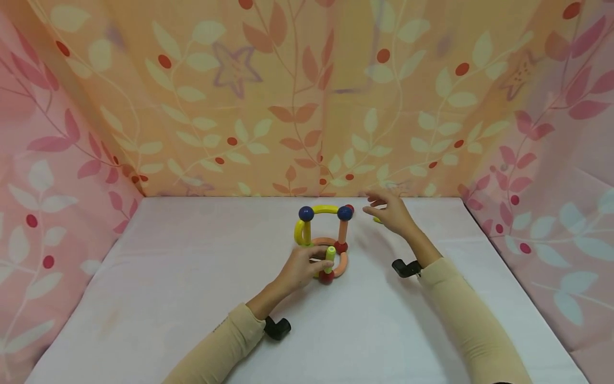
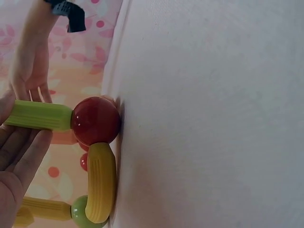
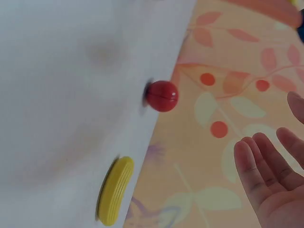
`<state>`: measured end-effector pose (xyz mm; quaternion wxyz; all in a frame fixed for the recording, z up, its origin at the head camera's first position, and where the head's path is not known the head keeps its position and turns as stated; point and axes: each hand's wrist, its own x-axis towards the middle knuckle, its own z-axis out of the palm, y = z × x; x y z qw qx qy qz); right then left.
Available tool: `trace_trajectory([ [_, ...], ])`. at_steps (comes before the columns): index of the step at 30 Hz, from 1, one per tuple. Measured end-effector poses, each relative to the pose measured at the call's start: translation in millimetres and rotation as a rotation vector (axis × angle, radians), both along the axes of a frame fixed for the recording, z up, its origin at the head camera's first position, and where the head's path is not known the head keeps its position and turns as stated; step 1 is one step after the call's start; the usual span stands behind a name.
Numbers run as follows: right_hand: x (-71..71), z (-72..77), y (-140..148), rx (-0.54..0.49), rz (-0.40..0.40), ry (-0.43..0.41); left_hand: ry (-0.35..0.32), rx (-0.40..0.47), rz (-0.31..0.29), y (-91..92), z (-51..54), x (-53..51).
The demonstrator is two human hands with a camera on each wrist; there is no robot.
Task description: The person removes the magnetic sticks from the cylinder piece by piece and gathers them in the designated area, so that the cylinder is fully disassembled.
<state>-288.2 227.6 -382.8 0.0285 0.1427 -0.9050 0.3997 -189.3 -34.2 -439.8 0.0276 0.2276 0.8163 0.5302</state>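
My left hand [image 1: 298, 268] grips a light green rod [image 1: 331, 256] that stands upright in a red ball [image 1: 326, 277] on the table. That ball belongs to a frame of toy rods and balls. In the left wrist view a yellow curved rod [image 2: 101, 183] links it to a green ball [image 2: 81, 212]. Two blue balls [image 1: 306, 214] top the back posts, joined by another yellow rod [image 1: 325, 209]. With fingers relaxed, my empty right hand [image 1: 392, 215] hovers right of the frame. Nearby lie a loose red ball [image 3: 162, 96] and a loose yellow curved rod [image 3: 115, 191].
A white cloth covers the table [image 1: 192, 298]. Behind it hangs an orange patterned curtain [image 1: 297, 96], with pink patterned cloth [image 1: 48, 176] along both sides. Black wrist mounts [image 1: 406, 268] stick out beside the cuffs.
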Motion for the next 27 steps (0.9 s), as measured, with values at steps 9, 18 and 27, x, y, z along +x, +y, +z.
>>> trace_trajectory([
  [9, 43.3, 2.1, -2, -0.147, 0.004, 0.046, -0.038, -0.026, 0.017, -0.8, 1.2, 0.7],
  [18, 66.6, -7.6, -6, -0.243, 0.092, 0.045, -0.028, -0.027, 0.022, 0.1, 1.3, 1.7],
  [27, 83.2, -21.6, -23, -0.35, 0.172, -0.029, -0.034, -0.061, 0.031, -0.3, 2.4, 2.3],
])
